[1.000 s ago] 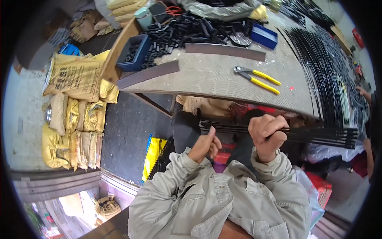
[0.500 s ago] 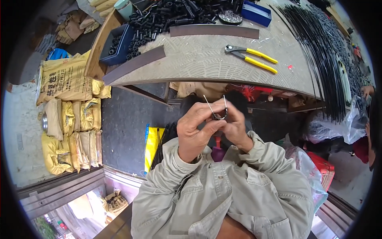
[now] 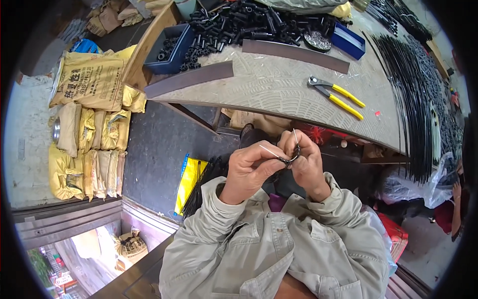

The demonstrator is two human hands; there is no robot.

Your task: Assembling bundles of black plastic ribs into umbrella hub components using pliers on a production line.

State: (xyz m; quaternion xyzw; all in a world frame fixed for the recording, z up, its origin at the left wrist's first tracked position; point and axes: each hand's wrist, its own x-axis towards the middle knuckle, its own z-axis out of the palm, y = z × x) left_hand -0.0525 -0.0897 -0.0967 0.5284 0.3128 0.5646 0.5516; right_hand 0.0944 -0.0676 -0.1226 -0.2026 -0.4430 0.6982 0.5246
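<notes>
Both hands are raised in front of my chest, just short of the table's near edge. Between them is a thin U-shaped wire (image 3: 293, 158) with pale ends pointing up and dark pieces around its bend. My left hand (image 3: 248, 169) pinches one side of it between thumb and fingers. My right hand (image 3: 305, 162) grips the other side, fingertips close to the left ones. What the dark pieces are is too small to tell. Yellow-handled pincers (image 3: 344, 101) lie on the table beyond my hands, jaws pointing to the far left.
On the table (image 3: 279, 94) are a heap of black tubular parts (image 3: 239, 25), two blue bins, a round dish of small shiny pieces (image 3: 317, 41) and two metal strips. Long black rods (image 3: 411, 109) overhang its right side. Stacked sacks (image 3: 92, 89) stand left; another person's hand (image 3: 456, 192) shows far right.
My view has shifted, so the table sits lower and further right. My hands have moved slightly apart, and the bent wire's left end now leans further left.
</notes>
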